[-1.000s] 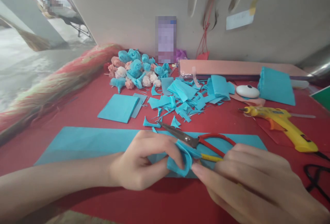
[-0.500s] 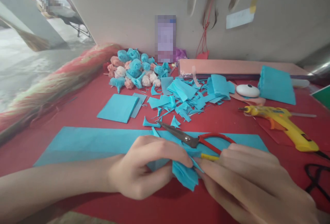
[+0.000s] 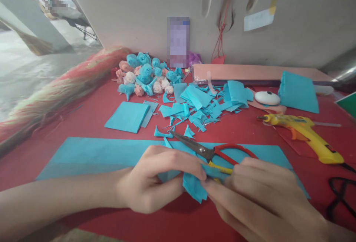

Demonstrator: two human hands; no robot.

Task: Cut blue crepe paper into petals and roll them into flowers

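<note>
My left hand (image 3: 162,180) is closed, its thumb and index finger pinching a small folded piece of blue crepe paper (image 3: 194,188). My right hand (image 3: 264,197) meets it from the right, fingers curled, the fingertips on the same paper. A thin yellow object (image 3: 221,167) runs along the paper into the right hand; its kind is mostly hidden. Just beyond the hands, scissors (image 3: 204,150) with red handles lie on a long blue crepe paper strip (image 3: 97,156), their blades pointing to the upper left.
Blue scraps (image 3: 197,99) lie mid-table, with paper roses (image 3: 146,73) behind. A folded blue stack (image 3: 128,117) is at left. A yellow glue gun (image 3: 308,132) and a white oval device (image 3: 267,98) are at right. A blurred phone (image 3: 178,41) leans on the wall.
Both hands have shifted slightly left with the pinched paper. The yellow object now shows at a different angle, and the right hand has turned a little.
</note>
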